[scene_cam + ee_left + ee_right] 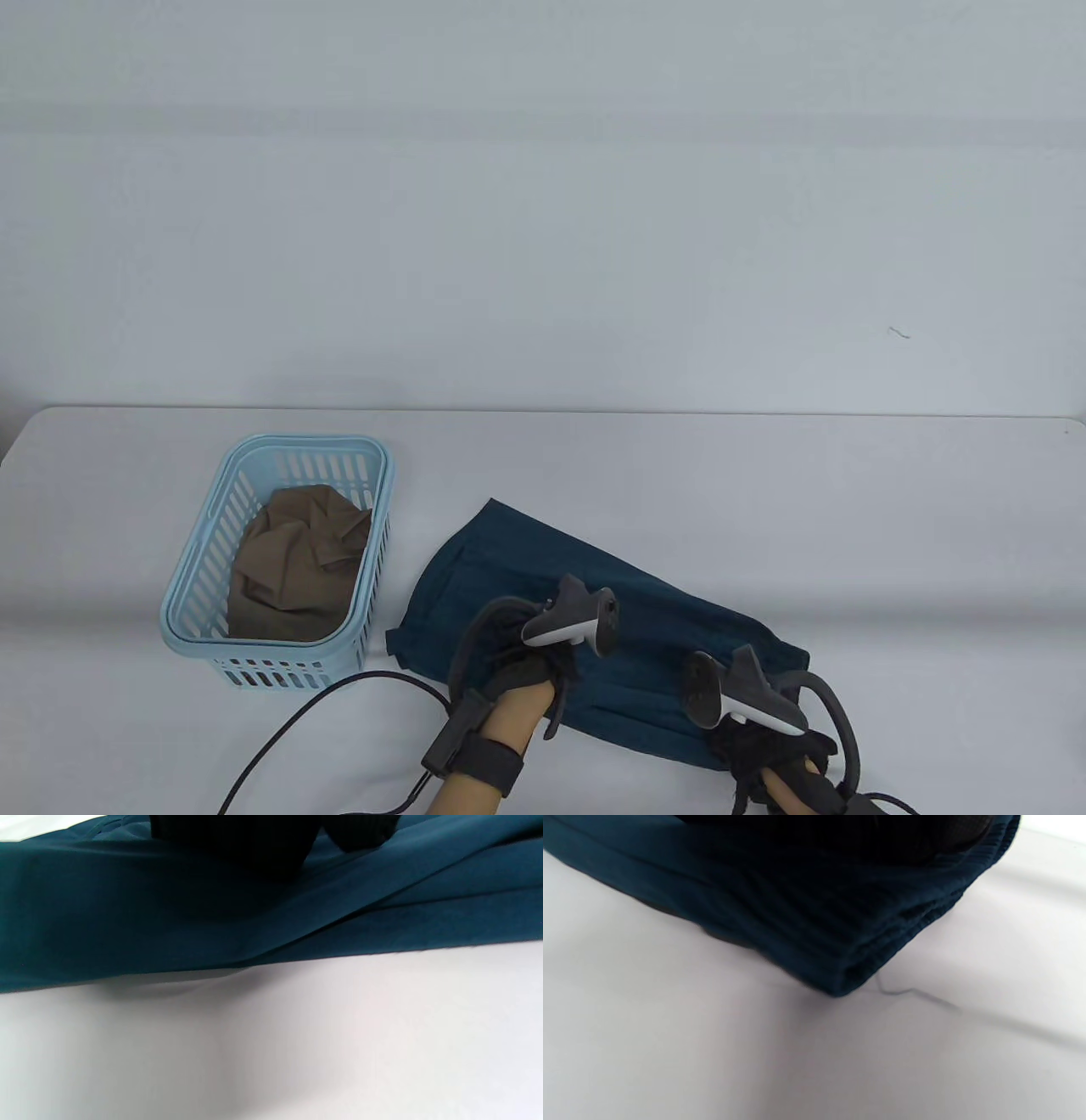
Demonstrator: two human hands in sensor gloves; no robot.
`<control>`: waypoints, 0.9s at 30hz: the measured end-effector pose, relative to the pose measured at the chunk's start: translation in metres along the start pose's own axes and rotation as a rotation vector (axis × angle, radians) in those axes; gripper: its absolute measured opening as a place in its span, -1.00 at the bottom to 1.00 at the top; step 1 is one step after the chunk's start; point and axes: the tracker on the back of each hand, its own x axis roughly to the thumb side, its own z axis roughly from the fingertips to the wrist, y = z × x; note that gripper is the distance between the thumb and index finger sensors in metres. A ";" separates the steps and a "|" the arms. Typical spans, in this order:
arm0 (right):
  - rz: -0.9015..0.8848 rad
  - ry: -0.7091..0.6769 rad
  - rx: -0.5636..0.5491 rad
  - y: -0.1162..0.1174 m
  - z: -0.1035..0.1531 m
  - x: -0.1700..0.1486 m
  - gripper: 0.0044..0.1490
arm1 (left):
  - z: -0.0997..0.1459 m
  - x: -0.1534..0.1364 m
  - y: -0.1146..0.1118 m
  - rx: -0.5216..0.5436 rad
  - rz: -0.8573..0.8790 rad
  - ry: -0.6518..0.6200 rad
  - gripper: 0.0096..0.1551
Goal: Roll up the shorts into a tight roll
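Observation:
The dark teal shorts [628, 594] lie folded flat on the white table, running from far left to near right. My left hand [509, 654] rests on their left part; in the left wrist view its dark gloved fingers [237, 836] lie on top of the fabric [127, 921]. My right hand [764, 747] is at the near right end, over the ribbed waistband corner [818, 942]. Its glove [840, 832] covers that corner from above, and the trackers hide the fingers, so I cannot tell whether it grips.
A light blue basket [212, 509] stands to the left of the shorts, with a brown garment [293, 560] inside. A black cable [297, 722] runs over the table near my left wrist. A loose thread [912, 993] lies by the waistband corner.

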 end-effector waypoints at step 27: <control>-0.374 -0.324 0.057 0.003 -0.005 0.019 -0.37 | -0.086 0.007 0.039 -0.098 -0.134 0.171 -0.33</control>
